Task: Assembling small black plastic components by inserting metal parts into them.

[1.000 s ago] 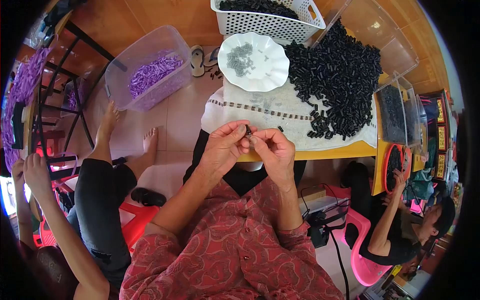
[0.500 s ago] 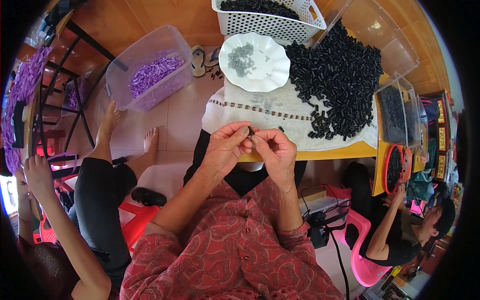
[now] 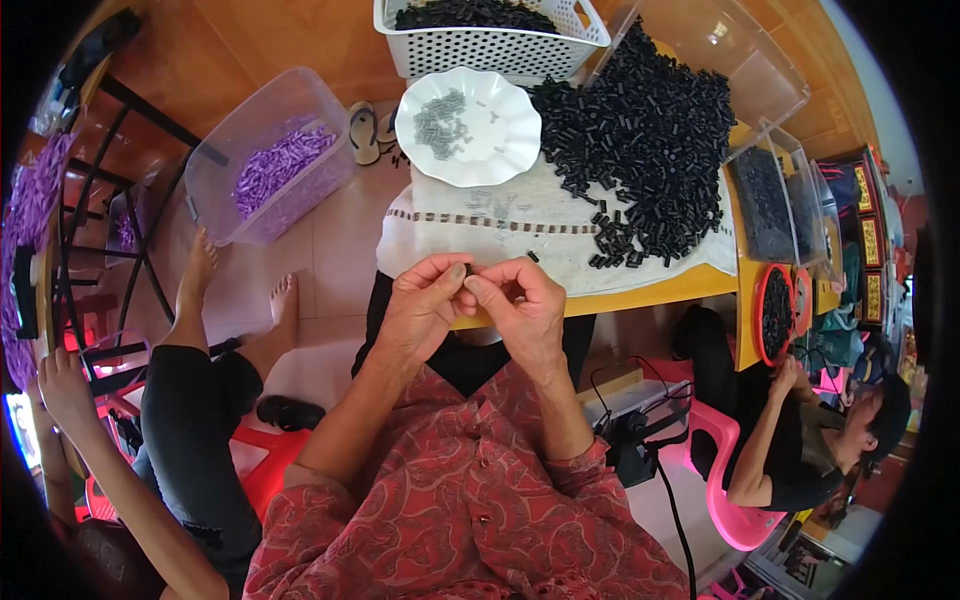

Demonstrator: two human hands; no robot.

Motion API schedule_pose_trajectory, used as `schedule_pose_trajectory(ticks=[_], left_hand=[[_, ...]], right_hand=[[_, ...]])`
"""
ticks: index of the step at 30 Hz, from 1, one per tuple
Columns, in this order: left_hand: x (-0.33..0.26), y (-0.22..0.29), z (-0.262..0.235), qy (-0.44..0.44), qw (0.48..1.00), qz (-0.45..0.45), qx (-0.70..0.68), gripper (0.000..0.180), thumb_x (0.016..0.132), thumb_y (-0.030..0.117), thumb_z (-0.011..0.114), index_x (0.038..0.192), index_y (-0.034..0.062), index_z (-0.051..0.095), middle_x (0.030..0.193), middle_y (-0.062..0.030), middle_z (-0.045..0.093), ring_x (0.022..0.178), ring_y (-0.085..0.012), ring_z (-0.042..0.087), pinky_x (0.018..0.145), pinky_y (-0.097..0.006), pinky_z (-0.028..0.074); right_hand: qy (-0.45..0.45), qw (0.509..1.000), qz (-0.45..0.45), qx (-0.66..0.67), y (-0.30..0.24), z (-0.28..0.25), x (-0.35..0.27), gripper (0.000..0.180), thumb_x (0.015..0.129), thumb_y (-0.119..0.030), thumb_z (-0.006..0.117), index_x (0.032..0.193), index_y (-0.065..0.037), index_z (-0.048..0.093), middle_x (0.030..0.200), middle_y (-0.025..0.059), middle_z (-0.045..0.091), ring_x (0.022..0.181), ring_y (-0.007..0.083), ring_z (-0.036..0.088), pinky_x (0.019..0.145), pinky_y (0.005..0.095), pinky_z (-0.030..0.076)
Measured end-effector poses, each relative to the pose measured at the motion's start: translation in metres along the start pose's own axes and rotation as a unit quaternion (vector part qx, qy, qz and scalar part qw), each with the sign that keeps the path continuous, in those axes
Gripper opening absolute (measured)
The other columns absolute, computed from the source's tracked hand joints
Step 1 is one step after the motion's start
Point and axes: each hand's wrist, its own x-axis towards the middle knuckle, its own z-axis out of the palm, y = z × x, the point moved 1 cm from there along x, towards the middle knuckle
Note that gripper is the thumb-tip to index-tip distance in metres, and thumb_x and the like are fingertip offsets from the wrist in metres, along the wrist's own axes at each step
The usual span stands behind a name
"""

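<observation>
My left hand [image 3: 422, 308] and my right hand [image 3: 527, 312] meet just off the near edge of the table, thumbs and forefingers pinched together. Between the fingertips a small black piece [image 3: 469, 269] shows only in part; the rest is covered by the fingers. A single black tube piece [image 3: 532, 257] lies on the white cloth [image 3: 440, 235] just beyond them. Farther off, a white scalloped plate [image 3: 515, 125] holds many small clear pieces [image 3: 438, 125]. To its right spreads a big heap of short black tube pieces [image 3: 650, 140].
A white perforated basket [image 3: 490, 50] of black pieces stands at the back. Clear boxes [image 3: 765, 205] and a red round tray [image 3: 768, 330] sit at the right, near a seated person [image 3: 810, 450]. At left, a clear tub [image 3: 310, 185] holds purple pieces; another person's arm [image 3: 120, 480] reaches there.
The view has shifted a little, so the table and its things sit farther left. My hands stay together, and the black piece between the fingertips is now more covered.
</observation>
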Motion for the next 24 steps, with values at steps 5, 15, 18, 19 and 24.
schedule_pose_trajectory(ticks=[5, 15, 18, 19, 24], left_hand=[[0.000, 0.003, 0.003, -0.010, 0.999, -0.033, -0.001, 0.019, 0.094, 0.009, 0.057, 0.109, 0.0002, 0.063, 0.094, -0.0094, 0.066, 0.072, -0.0124, 0.062, 0.066, -0.026, 0.052], [-0.001, 0.007, 0.012, 0.032, 0.997, -0.056, -0.038, 0.021, 0.095, 0.010, 0.055, 0.112, 0.0005, 0.059, 0.093, -0.0079, 0.061, 0.076, -0.0122, 0.058, 0.065, -0.024, 0.049], [-0.002, 0.007, 0.013, 0.033, 0.997, -0.057, -0.037, 0.021, 0.095, 0.011, 0.055, 0.112, 0.0005, 0.059, 0.093, -0.0077, 0.061, 0.076, -0.0122, 0.057, 0.065, -0.024, 0.048], [-0.002, 0.006, 0.012, 0.034, 0.997, -0.056, -0.037, 0.021, 0.095, 0.011, 0.055, 0.112, 0.0005, 0.059, 0.093, -0.0077, 0.061, 0.076, -0.0122, 0.057, 0.065, -0.024, 0.048], [-0.003, 0.004, 0.013, 0.036, 0.996, -0.064, -0.041, 0.022, 0.095, 0.013, 0.056, 0.112, 0.0006, 0.059, 0.092, -0.0077, 0.061, 0.076, -0.0125, 0.058, 0.066, -0.025, 0.049]], right_hand=[[0.031, 0.999, -0.027, -0.017, -0.005, -0.007, -0.009, 0.008, 0.086, -0.004, 0.067, 0.090, 0.002, 0.062, 0.077, 0.0046, 0.066, 0.064, 0.0053, 0.060, 0.053, 0.0208, 0.048], [0.129, 0.923, -0.139, -0.335, 0.032, -0.059, 0.006, 0.013, 0.082, 0.001, 0.066, 0.095, -0.002, 0.066, 0.080, 0.0094, 0.061, 0.063, 0.0162, 0.059, 0.057, 0.0265, 0.046], [0.113, 0.908, -0.163, -0.368, 0.030, -0.055, 0.011, 0.018, 0.079, 0.001, 0.067, 0.096, -0.005, 0.067, 0.079, 0.0098, 0.059, 0.066, 0.0210, 0.059, 0.058, 0.0301, 0.047], [0.112, 0.909, -0.163, -0.368, 0.028, -0.054, 0.013, 0.018, 0.079, 0.001, 0.067, 0.096, -0.005, 0.067, 0.079, 0.0098, 0.059, 0.066, 0.0210, 0.059, 0.058, 0.0301, 0.047], [0.041, 0.876, -0.129, -0.464, 0.019, -0.049, 0.020, 0.020, 0.076, -0.002, 0.068, 0.095, -0.007, 0.068, 0.079, 0.0105, 0.058, 0.075, 0.0280, 0.060, 0.065, 0.0364, 0.048]])
